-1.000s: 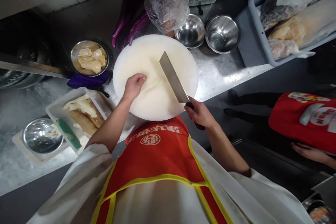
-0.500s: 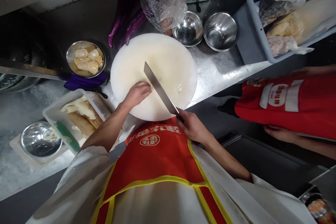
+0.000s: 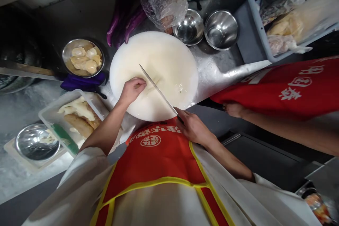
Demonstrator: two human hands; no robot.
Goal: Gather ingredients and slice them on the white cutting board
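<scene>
A round white cutting board [image 3: 172, 51] lies in front of me on the metal counter. My right hand [image 3: 194, 127] is wrapped around the dark handle of a kitchen knife [image 3: 160, 91], whose blade slants up and left across the board, seen nearly edge-on. Just left of the blade, my left hand [image 3: 132, 91] rests over the board with its fingers curled together. Whatever lies under those fingertips is too small to make out. Faint pale slivers [image 3: 156, 82] show on the board beside the blade.
Left are a bowl of pale yellowish pieces [image 3: 84, 50], a plastic tub of peeled food [image 3: 79, 123] and a steel bowl [image 3: 37, 144]. Behind the board lie eggplants [image 3: 134, 23], a plastic bag [image 3: 162, 5] and two steel bowls [image 3: 221, 30]. A co-worker's arm [image 3: 275, 130] reaches in from the right.
The blade has turned from showing its flat side to nearly edge-on. My left hand has shifted slightly left and up. The co-worker has moved closer, an arm reaching toward the counter.
</scene>
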